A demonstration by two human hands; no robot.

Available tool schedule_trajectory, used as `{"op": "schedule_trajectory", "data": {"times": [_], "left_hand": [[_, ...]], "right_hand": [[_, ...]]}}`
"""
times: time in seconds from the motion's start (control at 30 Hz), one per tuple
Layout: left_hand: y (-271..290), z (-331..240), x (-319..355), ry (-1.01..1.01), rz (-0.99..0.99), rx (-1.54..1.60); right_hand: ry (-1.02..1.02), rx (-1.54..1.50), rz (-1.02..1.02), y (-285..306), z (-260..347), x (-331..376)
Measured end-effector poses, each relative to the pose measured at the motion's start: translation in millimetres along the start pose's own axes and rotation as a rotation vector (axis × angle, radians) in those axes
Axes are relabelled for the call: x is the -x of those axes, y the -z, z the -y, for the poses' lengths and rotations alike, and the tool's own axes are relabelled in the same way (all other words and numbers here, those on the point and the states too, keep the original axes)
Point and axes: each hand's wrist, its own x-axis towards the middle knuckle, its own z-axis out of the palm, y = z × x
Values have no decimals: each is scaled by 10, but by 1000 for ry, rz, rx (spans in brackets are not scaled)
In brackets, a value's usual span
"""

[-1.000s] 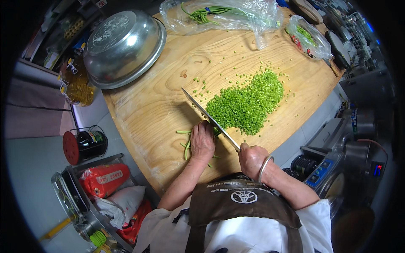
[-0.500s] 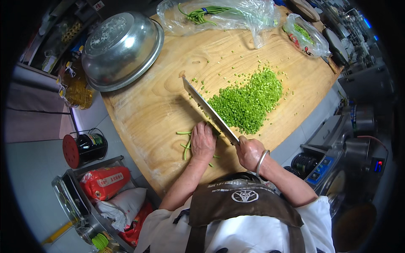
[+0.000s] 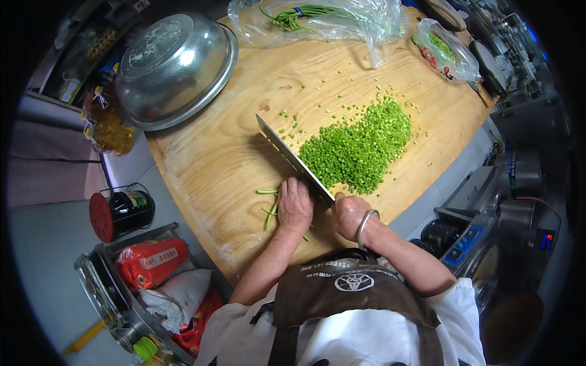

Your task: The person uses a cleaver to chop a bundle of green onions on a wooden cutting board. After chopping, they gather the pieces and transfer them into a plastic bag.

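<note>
At six o'clock on the wooden board (image 3: 207,165): left hand (image 3: 295,206) pressed flat on green stalks (image 3: 269,210), right hand (image 3: 349,215) clenched round cleaver (image 3: 293,158). Best kept fingertips curled, blade vertical, cuts even.

Large pale wooden counter (image 3: 213,158): heap of chopped green stem pieces (image 3: 360,149), upturned steel bowl (image 3: 174,67), two clear plastic bags of greens (image 3: 317,18).
</note>
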Motion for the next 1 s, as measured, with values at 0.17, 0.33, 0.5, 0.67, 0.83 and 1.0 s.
{"op": "schedule_trajectory", "data": {"times": [0.17, 0.33, 0.5, 0.67, 0.83, 1.0], "left_hand": [[-55, 60, -30, -18, -180, 90], [-47, 51, -20, -43, -201, 150], [-31, 27, -8, 12, -101, 73], [21, -12, -26, 10, -90, 71], [-40, 47, -1, -2, -217, 156], [-39, 41, -4, -9, -214, 205]], "right_hand": [[212, -19, -268, -66, -128, 164], [149, 56, -189, 50, 1, 377], [99, 21, -80, 26, -4, 237], [185, -21, -202, -164, -146, 11], [209, -24, -238, -19, -90, 271], [155, 40, -142, 37, -8, 384]]}}
